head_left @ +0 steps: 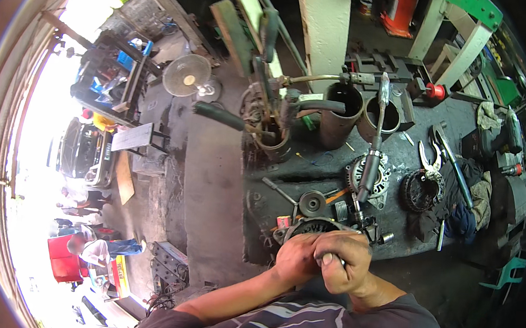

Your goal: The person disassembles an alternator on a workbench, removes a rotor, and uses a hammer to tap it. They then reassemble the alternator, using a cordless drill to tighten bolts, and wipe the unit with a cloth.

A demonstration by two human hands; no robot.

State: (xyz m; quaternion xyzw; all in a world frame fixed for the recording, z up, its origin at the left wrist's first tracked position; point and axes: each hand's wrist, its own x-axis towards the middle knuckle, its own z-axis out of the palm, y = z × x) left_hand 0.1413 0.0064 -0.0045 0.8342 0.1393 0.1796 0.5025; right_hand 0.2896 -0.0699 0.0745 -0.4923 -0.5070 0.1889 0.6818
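1. The dark round alternator housing (315, 224) sits at the bench's near edge, its toothed inside partly hidden by my hands.
2. My right hand (349, 260) is clenched, thumb folded over; the end of a grey piece (341, 262) shows beside that thumb, too covered to identify.
3. My left hand (298, 255) presses against the right; I can't tell whether its fingers hold anything.
4. Just beyond the housing lies a grooved pulley (313, 203), with a T-shaped metal tool (280, 191) to its left and a small red-and-yellow box (283, 221) nearer me.
5. To the right of the housing, a metal fitting (366, 221) crowds my right hand. Beyond it, a long tool with a dark grip (369, 174) crosses a slotted alternator end frame (382, 183).
6. Farther right are a black stator ring (423, 190), locking pliers (429, 157), a blue-handled bar (458, 174) and crumpled cloths (463, 217).
7. Two upright metal cylinders (339, 123) and a tool-filled can (274, 148) block the far side.
8. The workbench's (396, 216) dark top shows between fitting and stator ring; its left edge runs beside the can, and its near edge passes under my wrists.
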